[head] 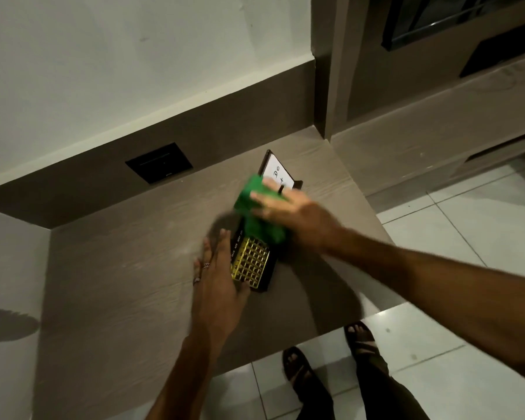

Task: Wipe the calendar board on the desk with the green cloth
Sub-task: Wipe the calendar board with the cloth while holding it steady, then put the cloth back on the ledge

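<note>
The calendar board (253,263) is a black slab with a gold grid and month letters, lying flat on the wooden desk (128,268). A green cloth (256,213) covers its far half. My right hand (291,213) lies flat on the cloth with fingers spread, pressing it onto the board. My left hand (217,280) rests flat at the board's left edge, fingers straight, thumb at the near corner; two of its fingers carry rings.
A small black stand with a white handwritten card (278,174) stands just beyond the cloth. A black wall socket plate (159,163) sits in the dark panel behind the desk. My sandalled feet (328,356) are on the white tiled floor below the desk edge.
</note>
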Demonstrator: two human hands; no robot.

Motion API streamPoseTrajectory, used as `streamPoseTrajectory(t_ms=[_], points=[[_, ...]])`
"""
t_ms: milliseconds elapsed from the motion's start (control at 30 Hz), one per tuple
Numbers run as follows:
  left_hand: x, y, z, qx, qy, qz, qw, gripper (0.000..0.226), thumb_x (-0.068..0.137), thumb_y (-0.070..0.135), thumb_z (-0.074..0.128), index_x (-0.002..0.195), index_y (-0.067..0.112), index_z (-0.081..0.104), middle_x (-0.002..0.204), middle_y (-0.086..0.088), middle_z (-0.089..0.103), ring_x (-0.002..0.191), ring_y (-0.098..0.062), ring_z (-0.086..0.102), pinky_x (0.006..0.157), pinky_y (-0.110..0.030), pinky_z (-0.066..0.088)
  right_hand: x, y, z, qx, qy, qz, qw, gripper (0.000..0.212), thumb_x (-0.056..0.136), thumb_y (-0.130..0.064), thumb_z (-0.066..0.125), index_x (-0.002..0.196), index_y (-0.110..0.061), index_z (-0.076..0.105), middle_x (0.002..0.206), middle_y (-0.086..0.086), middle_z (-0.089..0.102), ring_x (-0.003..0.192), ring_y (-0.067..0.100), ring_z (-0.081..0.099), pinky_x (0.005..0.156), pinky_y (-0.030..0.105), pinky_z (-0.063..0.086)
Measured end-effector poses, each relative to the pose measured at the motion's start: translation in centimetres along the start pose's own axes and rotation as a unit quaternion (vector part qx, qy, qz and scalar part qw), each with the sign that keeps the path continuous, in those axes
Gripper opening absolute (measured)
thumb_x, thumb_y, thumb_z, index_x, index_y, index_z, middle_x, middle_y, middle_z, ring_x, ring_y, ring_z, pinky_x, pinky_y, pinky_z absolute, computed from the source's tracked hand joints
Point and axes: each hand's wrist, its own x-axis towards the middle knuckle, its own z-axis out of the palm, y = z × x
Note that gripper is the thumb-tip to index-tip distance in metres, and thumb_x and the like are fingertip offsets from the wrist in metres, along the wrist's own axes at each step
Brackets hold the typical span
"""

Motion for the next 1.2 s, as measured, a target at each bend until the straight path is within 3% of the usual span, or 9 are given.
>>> streamPoseTrajectory(t_ms=[100, 267, 400, 533, 667, 767, 867, 1067, 1200], points=[[0.0, 0.5, 0.3, -0.002, -0.007, -0.024, 1.0, 0.107, 0.081, 0.024, 0.075, 0.155, 0.032, -0.002, 0.164, 0.0, 0.001, 0.15, -0.02, -0.008, 0.122, -0.05, 0.003, 2.3, 4.9, -0.5, 0.017, -0.042, 0.066, 0.997, 0.058, 0.09, -0.015, 0.061, 0.144, -0.021, 0.041, 0.155, 0.006, 0.033, 0.144, 0.036, 0.02, 0.112, 0.049, 0.019], [0.1, 1.1, 0.7, -0.004, 0.002, -0.046, 0.999, 0.107, 0.08, 0.027, 0.075, 0.154, 0.036, -0.003, 0.165, -0.004, 0.002, 0.15, -0.025, -0.004, 0.119, -0.048, 0.002, 2.0, 7.6, 0.6, 0.064, -0.074, 0.275, 0.956, 0.064, 0.087, -0.002, 0.058, 0.144, -0.024, 0.04, 0.154, 0.004, 0.035, 0.14, 0.031, 0.029, 0.114, 0.048, 0.023], [0.1, 0.9, 0.7, 0.001, 0.011, -0.041, 0.999, 0.109, 0.08, 0.028, 0.075, 0.154, 0.033, -0.004, 0.164, -0.006, 0.006, 0.15, -0.023, -0.005, 0.118, -0.045, -0.002, -2.0, 3.4, 1.3, 0.048, -0.136, 0.221, 0.965, 0.052, 0.086, -0.016, 0.062, 0.136, -0.025, 0.051, 0.148, 0.007, 0.044, 0.134, 0.032, 0.038, 0.108, 0.048, 0.035], [0.0, 1.2, 0.5, -0.004, 0.009, -0.021, 1.0, 0.107, 0.082, 0.031, 0.074, 0.155, 0.025, -0.003, 0.164, -0.004, 0.01, 0.146, -0.014, -0.01, 0.118, -0.042, -0.005, -5.6, -4.8, 1.5, 0.017, -0.154, 0.053, 0.987, 0.044, 0.077, -0.032, 0.069, 0.12, -0.024, 0.062, 0.133, 0.003, 0.059, 0.125, 0.033, 0.046, 0.095, 0.051, 0.043], [-0.4, 1.4, 0.0, -0.021, -0.006, -0.025, 0.999, 0.102, 0.085, 0.028, 0.072, 0.156, 0.021, -0.001, 0.163, -0.001, 0.01, 0.143, -0.007, -0.011, 0.113, -0.037, -0.009, -6.9, -6.3, 0.3, 0.148, -0.231, 0.053, 0.96, 0.053, 0.081, -0.015, 0.068, 0.132, -0.023, 0.054, 0.145, -0.001, 0.049, 0.136, 0.025, 0.031, 0.107, 0.044, 0.034], [-0.6, 2.1, -0.5, -0.035, 0.008, -0.018, 0.999, 0.102, 0.084, 0.009, 0.07, 0.154, 0.019, -0.002, 0.162, -0.003, 0.003, 0.145, -0.012, -0.011, 0.119, -0.041, -0.01, -7.6, -4.6, -2.3, 0.363, -0.183, 0.145, 0.902, 0.053, 0.082, 0.0, 0.061, 0.13, -0.022, 0.058, 0.136, 0.001, 0.055, 0.124, 0.014, 0.045, 0.106, 0.035, 0.04], [-0.3, 3.3, -0.9, 0.042, 0.014, -0.054, 0.998, 0.11, 0.082, 0.018, 0.073, 0.154, 0.014, -0.009, 0.162, -0.006, -0.011, 0.148, -0.024, -0.018, 0.121, -0.05, -0.005, -8.4, -1.6, -4.7, 0.496, -0.118, 0.234, 0.828, 0.05, 0.085, 0.003, 0.061, 0.128, -0.022, 0.06, 0.126, 0.0, 0.063, 0.118, 0.01, 0.057, 0.102, 0.037, 0.048], [2.7, 9.9, 1.8, 0.098, 0.115, 0.111, 0.982, 0.088, 0.089, 0.045, 0.058, 0.154, 0.007, 0.013, 0.162, -0.014, 0.013, 0.151, -0.03, 0.001, 0.121, -0.05, 0.007, -10.1, 7.9, -7.4, 0.511, 0.022, 0.316, 0.799, 0.047, 0.088, 0.003, 0.06, 0.126, -0.024, 0.061, 0.118, -0.008, 0.068, 0.113, 0.009, 0.062, 0.095, 0.03, 0.052], [6.8, 13.9, 7.1, 0.153, 0.038, 0.158, 0.975, 0.086, 0.092, 0.067, 0.034, 0.153, 0.011, 0.011, 0.163, -0.011, 0.011, 0.151, -0.025, -0.001, 0.12, -0.049, 0.01, -10.2, 13.6, -7.2, 0.54, 0.116, 0.383, 0.74, 0.043, 0.088, 0.007, 0.058, 0.123, -0.017, 0.063, 0.114, 0.001, 0.071, 0.107, 0.017, 0.066, 0.092, 0.04, 0.055]])
